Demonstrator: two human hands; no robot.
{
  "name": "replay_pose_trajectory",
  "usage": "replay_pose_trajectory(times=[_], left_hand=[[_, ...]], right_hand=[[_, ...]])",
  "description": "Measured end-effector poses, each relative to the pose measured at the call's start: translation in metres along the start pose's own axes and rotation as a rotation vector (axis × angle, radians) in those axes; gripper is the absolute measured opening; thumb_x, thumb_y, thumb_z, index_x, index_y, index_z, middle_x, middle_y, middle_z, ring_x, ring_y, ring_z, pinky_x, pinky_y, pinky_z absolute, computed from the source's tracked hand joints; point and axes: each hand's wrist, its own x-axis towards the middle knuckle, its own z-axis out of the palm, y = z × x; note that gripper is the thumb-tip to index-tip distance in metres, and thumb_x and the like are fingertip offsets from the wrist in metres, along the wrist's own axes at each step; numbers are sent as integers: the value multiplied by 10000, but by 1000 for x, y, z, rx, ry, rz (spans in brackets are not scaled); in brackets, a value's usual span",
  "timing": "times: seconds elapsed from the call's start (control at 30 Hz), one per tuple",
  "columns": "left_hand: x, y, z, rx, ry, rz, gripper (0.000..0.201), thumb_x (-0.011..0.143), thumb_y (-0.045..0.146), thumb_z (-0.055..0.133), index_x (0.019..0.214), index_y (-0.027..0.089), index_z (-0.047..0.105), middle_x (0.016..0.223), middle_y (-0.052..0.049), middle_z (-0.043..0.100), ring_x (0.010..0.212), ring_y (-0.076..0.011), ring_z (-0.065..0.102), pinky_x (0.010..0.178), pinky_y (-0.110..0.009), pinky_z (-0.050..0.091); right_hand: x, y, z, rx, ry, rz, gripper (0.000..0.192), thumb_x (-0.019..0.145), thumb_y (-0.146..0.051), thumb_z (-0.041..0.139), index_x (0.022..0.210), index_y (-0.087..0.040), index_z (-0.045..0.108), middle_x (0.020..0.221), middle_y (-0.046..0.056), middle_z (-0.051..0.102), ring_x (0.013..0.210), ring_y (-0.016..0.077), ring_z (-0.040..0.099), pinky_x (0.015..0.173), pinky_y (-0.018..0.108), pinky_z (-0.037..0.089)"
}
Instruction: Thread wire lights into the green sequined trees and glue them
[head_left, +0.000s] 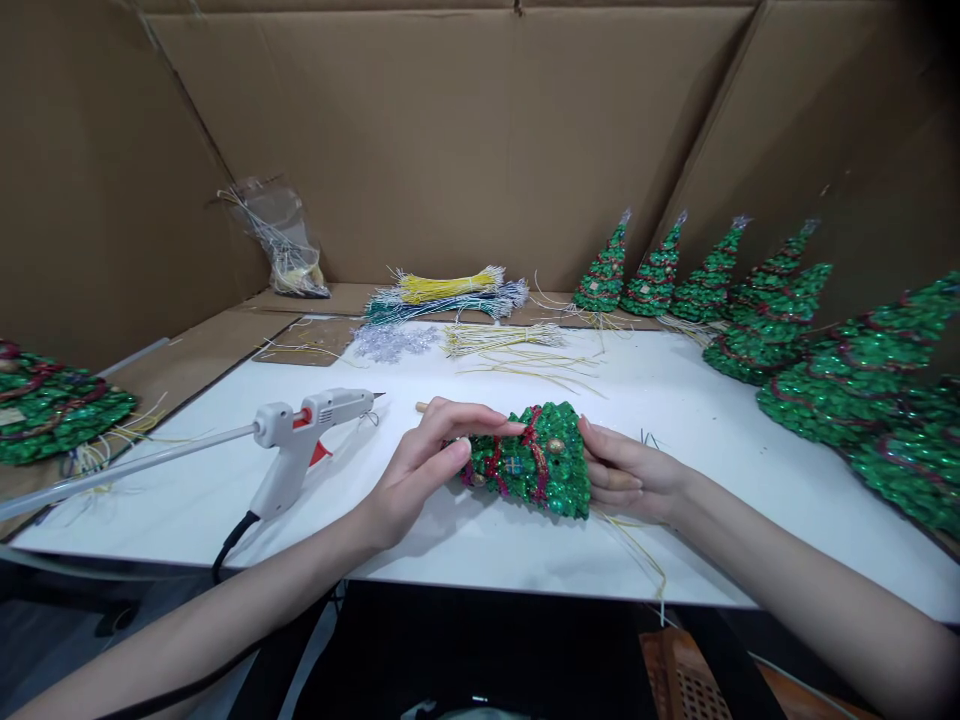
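A small green glittery Christmas tree [566, 480] with red garlands and tiny ornaments lies on its side between my hands, just over the white tabletop. My left hand [412, 470] is around its narrow part, the index finger stretched along the garland and the thumb on the near side; its other fingers are mostly hidden. At the wide base, my right hand [626, 470] grips the edge with thumb and bent fingers. Thin yellow wires [637, 545] trail from beneath the base. A small tan tip [422, 407] pokes out beyond my left hand.
Left of my hands stands a white glue gun [289, 460] with a long glue stick and black cord. Behind are clear snowflake-like pieces [394, 342], wire bundles [450, 288] and a plastic bag [289, 240]. Finished-looking trees [765, 325] line the right; another tree [60, 405] sits left. Cardboard walls [450, 130] enclose the table.
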Motion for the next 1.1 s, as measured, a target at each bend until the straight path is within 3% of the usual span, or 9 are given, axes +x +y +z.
replay_pose_trajectory(times=[0.57, 0.8, 1.1], left_hand=[[-1, -1, -1, 186, 13, 1, 309, 1017, 314, 342, 1238, 264, 552, 1189, -31, 696, 1186, -235, 505, 1039, -419, 283], [-1, -5, 0, 170, 39, -8, 328, 1015, 355, 341, 1288, 265, 499, 1196, -48, 695, 1202, -247, 545, 1085, -444, 240], [4, -4, -2, -114, 19, 10, 348, 988, 377, 392, 1291, 239, 496, 1104, -52, 723, 1152, -232, 591, 1022, -350, 320]], right_hand=[[3, 1, -2, 15, -158, -24, 669, 927, -559, 501, 422, -186, 273, 289, -103, 183, 239, 24, 160, 263, 169, 99], [4, 1, -2, 13, -146, -22, 659, 912, -563, 526, 431, -186, 280, 284, -106, 198, 234, 23, 163, 259, 167, 100], [3, 0, 3, 3, -120, -17, 616, 893, -567, 555, 472, -188, 314, 285, -114, 229, 235, 30, 151, 265, 171, 113]])
